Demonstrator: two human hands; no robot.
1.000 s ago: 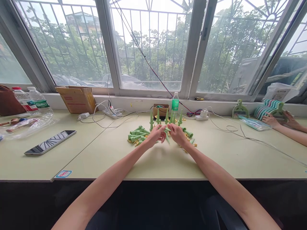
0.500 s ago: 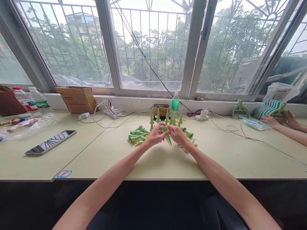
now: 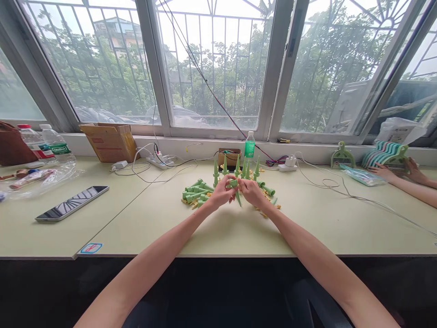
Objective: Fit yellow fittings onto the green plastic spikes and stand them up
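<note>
My left hand (image 3: pixel 221 193) is closed around a green plastic tower piece (image 3: pixel 233 183), its pointed tip slanting down below my fingers. Close against it, my right hand (image 3: pixel 251 192) is pinched at the side of that piece; a small yellowish bit seems to show at the fingertips, mostly hidden. Behind both hands several green spired towers (image 3: pixel 216 172) stand upright. To the left lies a heap of loose green tube pieces (image 3: pixel 195 192) with small yellow parts among them. More green pieces (image 3: pixel 268 189) and yellow bits (image 3: pixel 264 214) lie beside my right hand.
A green-labelled bottle (image 3: pixel 250 145) and a small open box (image 3: pixel 229 157) stand behind the towers. Power strips (image 3: pixel 160 160) and white cables run along the back. A phone (image 3: pixel 72 203) and a cardboard box (image 3: pixel 108 142) are at left. Another person's hands touch hangers (image 3: pixel 384 156) at far right.
The green piece has turned slightly in my fingers, its tip shifting a little left. My left fingers have curled in. The other person's near hand has moved slightly left.
</note>
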